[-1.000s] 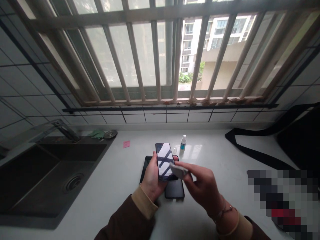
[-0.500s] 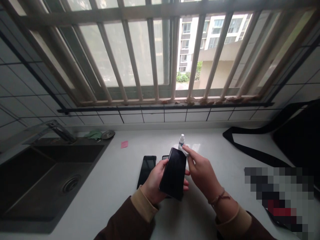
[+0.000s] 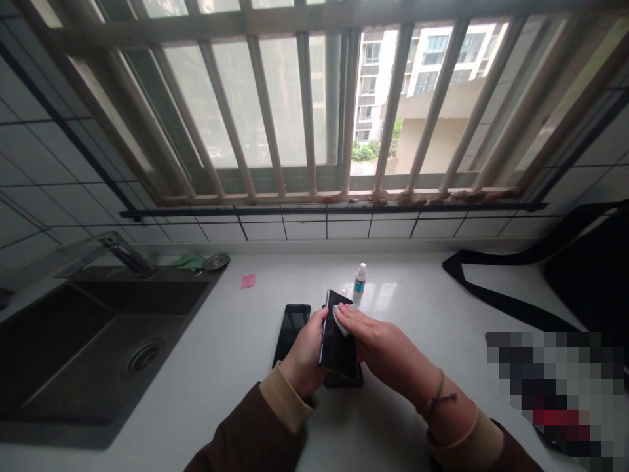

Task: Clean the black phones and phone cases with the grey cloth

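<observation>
A dark smartphone (image 3: 337,351) is gripped by my left hand (image 3: 304,351), tilted above the counter with its thumb along the left edge. My right hand (image 3: 376,337) presses a white wipe (image 3: 341,321) flat against the upper part of the screen, the fingers closed together over it. Another black phone (image 3: 289,331) lies on the counter to the left, partly behind my left hand. Beneath the held phone rests one more dark phone-shaped item (image 3: 344,381), mostly covered. A small white bottle with a blue label (image 3: 360,280) stands upright just beyond my hands.
To the left is a dark sink (image 3: 73,367) with a metal faucet (image 3: 128,254). A green cloth (image 3: 189,261) and a round metal strainer (image 3: 216,262) sit behind it. A pink note (image 3: 248,281) lies on the white counter (image 3: 221,367). A black strap (image 3: 481,288) trails at the right.
My right hand has moved left and down from the phone's upper right corner, bringing the wipe onto the screen. The bottle is now in fuller view.
</observation>
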Motion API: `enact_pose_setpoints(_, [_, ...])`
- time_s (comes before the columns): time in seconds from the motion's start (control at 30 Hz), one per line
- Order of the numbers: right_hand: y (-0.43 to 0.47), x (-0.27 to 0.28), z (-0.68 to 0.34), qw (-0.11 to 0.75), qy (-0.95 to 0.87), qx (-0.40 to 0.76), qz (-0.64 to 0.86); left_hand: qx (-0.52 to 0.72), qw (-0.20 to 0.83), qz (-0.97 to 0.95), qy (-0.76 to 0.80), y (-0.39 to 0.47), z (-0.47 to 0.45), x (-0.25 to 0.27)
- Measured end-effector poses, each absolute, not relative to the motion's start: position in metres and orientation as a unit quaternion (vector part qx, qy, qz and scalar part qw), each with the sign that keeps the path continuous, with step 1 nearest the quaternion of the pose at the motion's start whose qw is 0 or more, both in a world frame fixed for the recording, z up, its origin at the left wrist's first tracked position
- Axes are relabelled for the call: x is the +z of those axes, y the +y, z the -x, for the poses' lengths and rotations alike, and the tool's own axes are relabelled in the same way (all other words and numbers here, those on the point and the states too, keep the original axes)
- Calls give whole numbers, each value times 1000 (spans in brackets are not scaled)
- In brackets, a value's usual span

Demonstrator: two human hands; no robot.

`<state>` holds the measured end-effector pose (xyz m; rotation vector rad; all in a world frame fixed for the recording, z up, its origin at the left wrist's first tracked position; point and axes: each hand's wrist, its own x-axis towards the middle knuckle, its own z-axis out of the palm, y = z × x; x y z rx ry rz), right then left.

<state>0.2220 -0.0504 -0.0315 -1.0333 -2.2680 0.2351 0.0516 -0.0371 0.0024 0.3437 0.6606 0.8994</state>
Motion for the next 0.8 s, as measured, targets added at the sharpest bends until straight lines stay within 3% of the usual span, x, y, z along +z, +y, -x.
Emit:
enact_pose_setpoints(0.33, [-69, -6, -206, 352, -876, 149, 296, 501, 783, -132, 346, -30, -43, -8])
enact_pose_setpoints(0.47, [-76, -1, -207, 417, -817, 311, 250, 504, 779, -107, 356, -28, -39, 0])
enact_pose_setpoints(0.57, [-73, -5, -209, 488, -696, 424, 312, 494, 789, -101, 351, -27, -36, 7])
enact_pose_setpoints(0.7, [-59, -15, -219, 614, -510, 356, 486, 437, 830, -121, 326, -29, -34, 11])
enact_pose_setpoints(0.8, [-51, -16, -228, 642, -460, 272, 549, 363, 871, -150, 294, -33, -33, 10])
